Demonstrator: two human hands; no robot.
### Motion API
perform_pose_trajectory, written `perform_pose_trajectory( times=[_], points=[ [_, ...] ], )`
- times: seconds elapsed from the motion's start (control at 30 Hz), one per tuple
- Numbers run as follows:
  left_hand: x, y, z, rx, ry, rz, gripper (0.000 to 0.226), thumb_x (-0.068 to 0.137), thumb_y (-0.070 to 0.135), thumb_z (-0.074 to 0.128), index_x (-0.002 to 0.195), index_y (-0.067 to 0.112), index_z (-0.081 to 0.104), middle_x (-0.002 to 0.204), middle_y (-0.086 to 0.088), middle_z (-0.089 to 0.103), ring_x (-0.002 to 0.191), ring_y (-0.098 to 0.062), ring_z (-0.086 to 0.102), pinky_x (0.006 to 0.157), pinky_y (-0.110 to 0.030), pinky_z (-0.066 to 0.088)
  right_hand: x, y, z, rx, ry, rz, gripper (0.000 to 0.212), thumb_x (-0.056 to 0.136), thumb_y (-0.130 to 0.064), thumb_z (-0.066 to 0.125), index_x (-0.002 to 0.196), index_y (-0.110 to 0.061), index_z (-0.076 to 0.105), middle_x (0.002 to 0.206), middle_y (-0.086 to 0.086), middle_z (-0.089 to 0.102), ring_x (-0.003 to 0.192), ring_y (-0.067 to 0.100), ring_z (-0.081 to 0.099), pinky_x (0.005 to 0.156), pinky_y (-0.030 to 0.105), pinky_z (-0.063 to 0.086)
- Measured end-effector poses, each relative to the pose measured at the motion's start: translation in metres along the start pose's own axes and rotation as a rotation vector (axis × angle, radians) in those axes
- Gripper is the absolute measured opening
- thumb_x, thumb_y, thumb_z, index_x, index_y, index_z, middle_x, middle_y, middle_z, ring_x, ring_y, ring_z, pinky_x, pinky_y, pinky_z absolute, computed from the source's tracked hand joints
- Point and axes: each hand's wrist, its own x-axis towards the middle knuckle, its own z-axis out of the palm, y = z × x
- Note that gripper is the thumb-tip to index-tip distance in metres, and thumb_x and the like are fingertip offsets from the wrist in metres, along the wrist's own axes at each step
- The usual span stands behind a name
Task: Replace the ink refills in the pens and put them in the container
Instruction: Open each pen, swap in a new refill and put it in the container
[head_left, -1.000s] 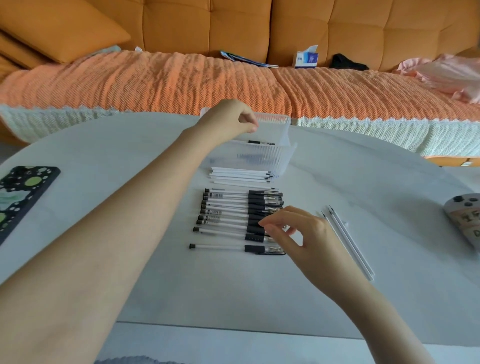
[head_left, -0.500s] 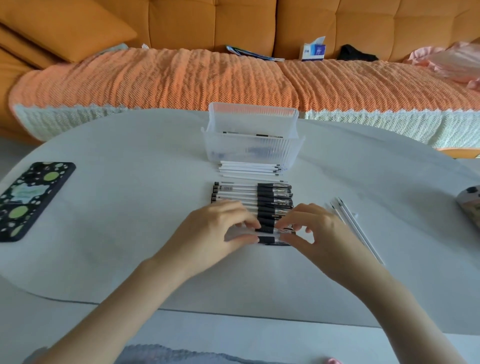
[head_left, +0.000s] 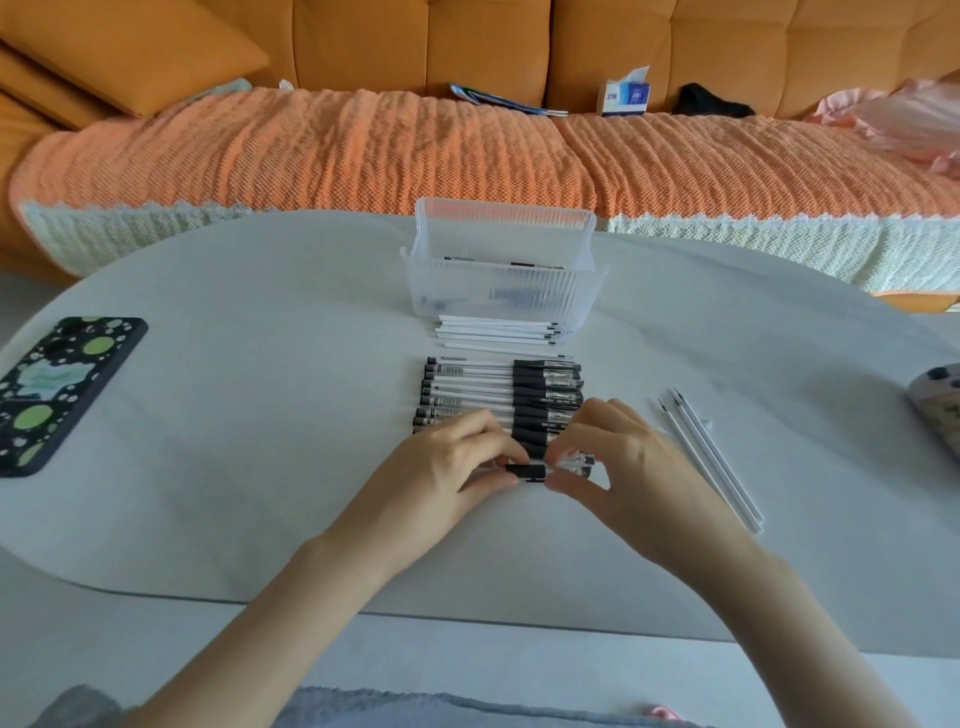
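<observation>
Left hand (head_left: 441, 473) and right hand (head_left: 623, 467) have drawn the nearest pen (head_left: 527, 471) to 6 o'clock of the row (head_left: 498, 389). On the worktop (head_left: 260, 415), the container (head_left: 498, 291) stands at 12 o'clock. Each hand pinches one pen end, fingers curled. Twisting carelessly, I judge, could knock the row or drop a part.

The left forearm (head_left: 291, 597) and right forearm (head_left: 779, 603), both bare, reach in from the lower edge and converge. The left hand (head_left: 457, 462) lies knuckles-up, its thumb and curled fingers pinching the dark grip of a pen (head_left: 527, 471) just above the surface. The right hand (head_left: 618, 457) mirrors it, pinching the clear end of the same pen, the two hands nearly touching
</observation>
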Motion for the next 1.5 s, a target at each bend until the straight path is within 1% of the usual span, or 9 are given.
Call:
perform_pose_trajectory(
  times=[0.1, 0.2, 0.3, 0.47, 0.67, 1.03, 1.23, 1.37, 1.5],
  points=[
    [0.000, 0.002, -0.004, -0.033, 0.023, 0.001, 0.015, 0.087, 0.022, 0.061, 0.100, 0.018, 0.066, 0.093, 0.017, 0.048, 0.082, -0.002, 0.055, 0.074, -0.021, 0.046, 0.000, -0.001, -0.003, 0.053, 0.003, 0.007, 0.008, 0.081, -0.028, 0.069, 0.084, -0.023, 0.064, 0.085, -0.011, 0.054, 0.082, 0.009, 0.046, 0.071, 0.028, 0.042],
    [0.001, 0.009, -0.005, -0.068, 0.039, -0.023, 0.015, 0.091, 0.023, 0.058, 0.103, 0.018, 0.065, 0.095, 0.019, 0.047, 0.083, 0.005, 0.053, 0.075, -0.011, 0.043, -0.001, -0.004, -0.004, 0.079, 0.071, 0.034, 0.008, 0.080, -0.027, 0.071, 0.084, -0.024, 0.064, 0.072, -0.021, 0.051, 0.074, 0.004, 0.049, 0.067, 0.029, 0.045],
    [0.003, 0.018, -0.006, -0.059, 0.061, -0.062, 0.019, 0.091, 0.035, 0.055, 0.102, 0.025, 0.067, 0.089, 0.022, 0.061, 0.071, 0.016, 0.050, 0.065, -0.002, 0.036, 0.000, -0.007, -0.005, 0.117, 0.101, 0.060, 0.010, 0.080, -0.030, 0.071, 0.086, -0.027, 0.064, 0.072, -0.020, 0.053, 0.071, -0.002, 0.051, 0.065, 0.014, 0.041],
    [0.005, 0.021, -0.004, -0.063, 0.070, -0.173, 0.019, 0.087, 0.048, 0.055, 0.089, 0.034, 0.068, 0.069, 0.020, 0.064, 0.066, -0.002, 0.058, 0.062, -0.024, 0.048, 0.000, -0.010, -0.004, 0.242, 0.055, 0.089, 0.007, 0.079, -0.024, 0.071, 0.084, -0.023, 0.066, 0.069, -0.024, 0.057, 0.069, -0.007, 0.052, 0.062, 0.011, 0.039],
    [0.007, 0.023, -0.010, -0.046, 0.038, -0.227, 0.014, 0.086, 0.047, 0.060, 0.088, 0.035, 0.067, 0.071, 0.021, 0.064, 0.070, -0.007, 0.059, 0.065, -0.024, 0.049, 0.000, -0.011, -0.002, 0.303, 0.070, 0.100, 0.009, 0.079, -0.019, 0.072, 0.084, -0.024, 0.067, 0.074, -0.019, 0.062, 0.073, 0.008, 0.056, 0.067, 0.023, 0.044],
    [0.003, 0.020, -0.017, 0.009, -0.064, -0.264, 0.024, 0.083, 0.059, 0.050, 0.089, 0.042, 0.064, 0.059, 0.029, 0.052, 0.062, 0.008, 0.048, 0.052, -0.012, 0.026, -0.002, -0.015, -0.001, 0.283, 0.061, 0.051, 0.009, 0.079, -0.016, 0.073, 0.084, -0.021, 0.068, 0.073, -0.022, 0.059, 0.074, 0.004, 0.054, 0.068, 0.016, 0.042],
    [-0.004, 0.016, -0.019, 0.000, -0.026, -0.248, 0.038, 0.078, 0.066, 0.042, 0.097, 0.039, 0.060, 0.067, 0.021, 0.058, 0.064, -0.002, 0.056, 0.059, -0.019, 0.044, -0.002, -0.009, -0.003, 0.233, 0.075, 0.109, 0.008, 0.079, -0.026, 0.072, 0.083, -0.027, 0.066, 0.076, -0.019, 0.061, 0.076, -0.001, 0.053, 0.066, 0.013, 0.041],
    [-0.005, 0.006, -0.024, 0.017, -0.035, -0.281, 0.027, 0.081, 0.054, 0.059, 0.097, 0.039, 0.044, 0.092, 0.016, 0.063, 0.066, -0.005, 0.056, 0.073, -0.031, 0.051, -0.003, -0.003, -0.002, 0.047, 0.068, 0.047, 0.010, 0.077, -0.033, 0.072, 0.082, -0.028, 0.065, 0.079, -0.019, 0.058, 0.078, 0.002, 0.045, 0.066, 0.020, 0.042],
    [-0.004, 0.002, -0.027, -0.028, 0.003, -0.292, 0.021, 0.084, 0.036, 0.066, 0.087, 0.037, 0.045, 0.087, 0.018, 0.066, 0.079, -0.005, 0.063, 0.075, -0.033, 0.051, -0.005, -0.001, 0.001, -0.018, 0.019, 0.009, 0.012, 0.076, -0.036, 0.072, 0.080, -0.027, 0.067, 0.079, -0.013, 0.057, 0.081, 0.012, 0.044, 0.070, 0.029, 0.043]
  ],
)
